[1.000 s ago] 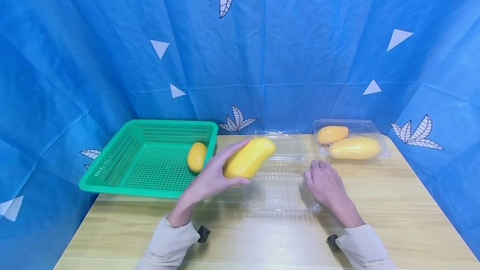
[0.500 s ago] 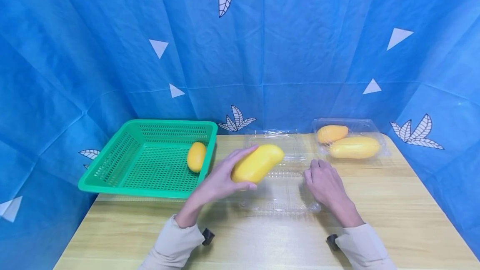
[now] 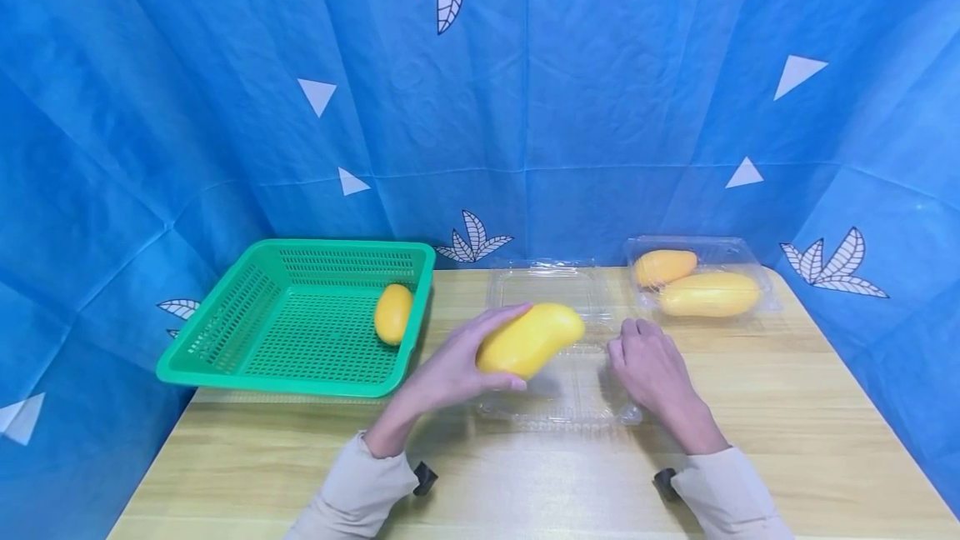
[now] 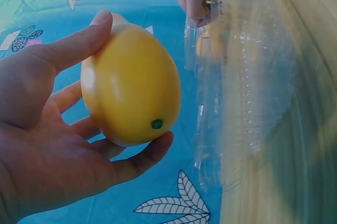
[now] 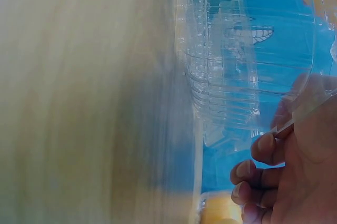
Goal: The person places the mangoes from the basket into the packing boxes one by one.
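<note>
My left hand grips a large yellow mango, thumb on one side and fingers curled round the other. In the left wrist view the mango shows a green stem dot at one end. The mango is held above an open clear plastic clamshell box, whose lid lies folded back toward the curtain. At the box's right side, my right hand pinches the rim. In the right wrist view the thumb is seen through the clear wall, with the fingers curled outside.
A green basket stands at the left with one smaller orange-yellow mango in it. At the back right, another clear box holds two mangoes. A blue curtain hangs behind the wooden table.
My left hand has carried the mango to the right and lower, from beside the basket to over the clear box. The right hand has kept its place on the box's rim.
</note>
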Demonstrator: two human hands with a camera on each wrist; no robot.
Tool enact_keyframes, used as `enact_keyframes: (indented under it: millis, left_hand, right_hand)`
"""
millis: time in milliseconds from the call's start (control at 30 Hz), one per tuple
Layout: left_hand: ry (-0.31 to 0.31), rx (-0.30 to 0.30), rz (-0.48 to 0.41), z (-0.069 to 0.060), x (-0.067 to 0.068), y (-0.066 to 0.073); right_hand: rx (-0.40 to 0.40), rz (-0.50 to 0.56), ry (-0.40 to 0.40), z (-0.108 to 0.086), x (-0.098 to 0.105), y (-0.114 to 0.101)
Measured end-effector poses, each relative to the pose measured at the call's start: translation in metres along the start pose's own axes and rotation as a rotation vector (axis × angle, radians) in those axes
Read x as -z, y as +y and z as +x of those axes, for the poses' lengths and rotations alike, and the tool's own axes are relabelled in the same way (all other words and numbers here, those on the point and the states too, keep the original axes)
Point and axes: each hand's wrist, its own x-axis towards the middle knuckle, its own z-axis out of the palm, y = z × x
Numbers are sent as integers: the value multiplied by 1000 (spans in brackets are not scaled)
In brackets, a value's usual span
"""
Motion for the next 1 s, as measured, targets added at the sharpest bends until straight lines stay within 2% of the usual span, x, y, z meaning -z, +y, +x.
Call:
enact_keyframes:
  millis: [467, 700, 1000]
  left_hand:
    - [-72, 7, 72, 3, -17, -6]
    - [-100, 5, 185, 1, -25, -5]
    - [-146, 1, 274, -1, -36, -7]
  right_hand:
    - [-10, 1, -4, 0, 2, -1]
    - [-9, 3, -5, 0, 2, -2]
    - [-3, 10, -3, -1, 2, -2]
